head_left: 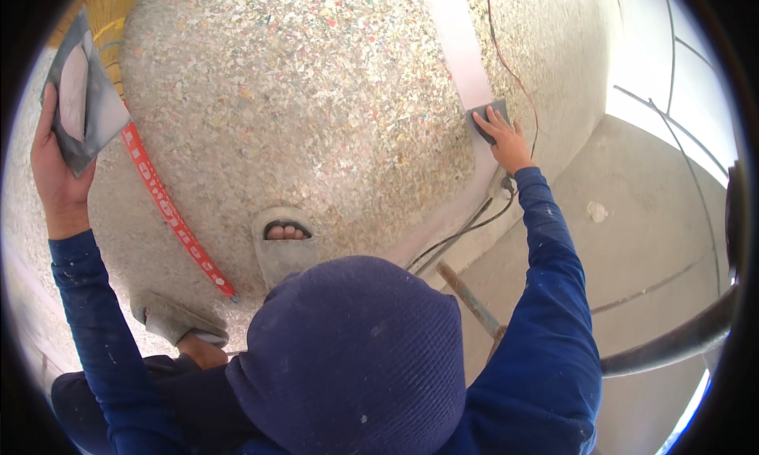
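On the far left, my left hand [63,166] is closed round the edge of a flat grey plate [99,127] that carries a mound of pale putty [73,91]. My right hand [510,144] grips a dark grey flat spreader [492,111], its fingers spread over the tool's face. The spreader lies across a smooth whitish strip [457,36] that runs over a speckled board surface [316,99]. How the spreader's edge meets the strip is hidden.
A straw broom [107,12] with a red-wrapped handle [170,206] lies at left. Beside the strip runs a thin reddish cable [506,60]; a black cord [474,227] lies below my right hand. Grey slippers [285,257] stand on the speckled surface. A dark pipe [672,344] is at lower right.
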`<state>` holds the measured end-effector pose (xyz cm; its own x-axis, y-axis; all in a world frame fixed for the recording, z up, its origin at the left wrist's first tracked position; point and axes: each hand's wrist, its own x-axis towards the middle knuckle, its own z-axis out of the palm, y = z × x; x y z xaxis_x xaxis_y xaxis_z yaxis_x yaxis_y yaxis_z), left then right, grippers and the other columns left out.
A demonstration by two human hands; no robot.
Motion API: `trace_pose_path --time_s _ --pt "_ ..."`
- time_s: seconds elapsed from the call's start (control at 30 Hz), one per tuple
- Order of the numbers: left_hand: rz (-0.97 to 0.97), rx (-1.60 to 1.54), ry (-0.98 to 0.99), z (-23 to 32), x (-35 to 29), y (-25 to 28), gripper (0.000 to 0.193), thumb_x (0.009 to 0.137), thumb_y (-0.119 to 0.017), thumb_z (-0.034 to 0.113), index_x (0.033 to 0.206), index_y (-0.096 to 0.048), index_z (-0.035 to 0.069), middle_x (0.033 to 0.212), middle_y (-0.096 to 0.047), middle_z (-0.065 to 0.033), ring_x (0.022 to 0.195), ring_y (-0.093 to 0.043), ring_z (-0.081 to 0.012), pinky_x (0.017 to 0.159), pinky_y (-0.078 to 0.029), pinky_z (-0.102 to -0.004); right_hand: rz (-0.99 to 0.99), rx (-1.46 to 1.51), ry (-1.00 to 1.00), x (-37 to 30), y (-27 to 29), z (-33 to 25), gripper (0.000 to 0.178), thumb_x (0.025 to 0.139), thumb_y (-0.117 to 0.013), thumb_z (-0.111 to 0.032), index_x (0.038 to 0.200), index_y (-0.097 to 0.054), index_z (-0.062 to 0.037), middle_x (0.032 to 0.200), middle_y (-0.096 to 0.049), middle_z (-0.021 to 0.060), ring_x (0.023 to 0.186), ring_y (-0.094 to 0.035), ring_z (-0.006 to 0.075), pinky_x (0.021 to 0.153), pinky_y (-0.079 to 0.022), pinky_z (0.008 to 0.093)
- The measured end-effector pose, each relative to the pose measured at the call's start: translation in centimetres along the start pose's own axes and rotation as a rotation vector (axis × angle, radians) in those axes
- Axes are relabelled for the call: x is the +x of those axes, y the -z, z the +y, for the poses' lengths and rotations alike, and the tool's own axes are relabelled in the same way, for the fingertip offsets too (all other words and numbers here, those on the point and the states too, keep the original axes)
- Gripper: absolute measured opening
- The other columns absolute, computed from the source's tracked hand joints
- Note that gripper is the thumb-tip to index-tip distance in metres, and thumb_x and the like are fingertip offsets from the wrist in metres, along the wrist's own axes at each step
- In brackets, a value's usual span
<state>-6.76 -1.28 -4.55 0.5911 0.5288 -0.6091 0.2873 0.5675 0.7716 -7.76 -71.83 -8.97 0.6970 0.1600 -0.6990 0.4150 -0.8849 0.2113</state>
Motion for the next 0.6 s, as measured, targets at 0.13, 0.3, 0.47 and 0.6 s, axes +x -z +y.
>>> trace_pose_path --time_s 0.13,0.3,0.47,0.6 --pt "-0.114 -0.068 0.061 0.0 1.4 1.9 0.043 0.107 -0.049 0.023 0.142 -0.051 -0.002 0.139 -0.060 -0.0130 0.125 -0.060 -0.0226 0.106 -0.050 -0.0382 -0.075 0.030 -0.054 -4.1 -1.1 -0.1 0.091 0.084 -0.058 0.009 0.156 -0.033 -0.0400 0.164 -0.032 0.0062 0.150 -0.031 0.0278 0.119 -0.025 0.0620" --pt "-0.369 -0.147 0.061 0.2 2.6 5.3 0.043 0.106 -0.052 0.025 0.140 -0.052 -0.001 0.136 -0.062 -0.0116 0.121 -0.063 -0.0221 0.104 -0.052 -0.0369 0.136 0.026 -0.092 -0.9 3.5 -2.3 0.088 0.084 -0.053 0.011 0.155 -0.036 -0.0396 0.163 -0.034 0.0068 0.149 -0.033 0.0290 0.117 -0.026 0.0626" --pt "-0.426 -0.132 0.082 -0.6 2.6 4.6 0.042 0.106 -0.053 0.025 0.139 -0.054 -0.001 0.134 -0.063 -0.0115 0.119 -0.064 -0.0213 0.101 -0.053 -0.0363 0.397 -0.151 0.125 10.4 11.3 -4.7 0.082 0.090 -0.050 0.007 0.154 -0.038 -0.0425 0.161 -0.037 0.0040 0.148 -0.037 0.0280 0.119 -0.026 0.0634" --pt "-0.195 -0.066 -0.025 0.5 1.2 3.2 0.041 0.107 -0.051 0.022 0.140 -0.053 -0.001 0.135 -0.062 -0.0127 0.121 -0.063 -0.0226 0.103 -0.051 -0.0366 0.391 -0.222 0.138 13.6 13.7 -6.0 0.081 0.093 -0.048 0.006 0.152 -0.037 -0.0479 0.162 -0.037 -0.0011 0.148 -0.037 0.0237 0.121 -0.026 0.0615"
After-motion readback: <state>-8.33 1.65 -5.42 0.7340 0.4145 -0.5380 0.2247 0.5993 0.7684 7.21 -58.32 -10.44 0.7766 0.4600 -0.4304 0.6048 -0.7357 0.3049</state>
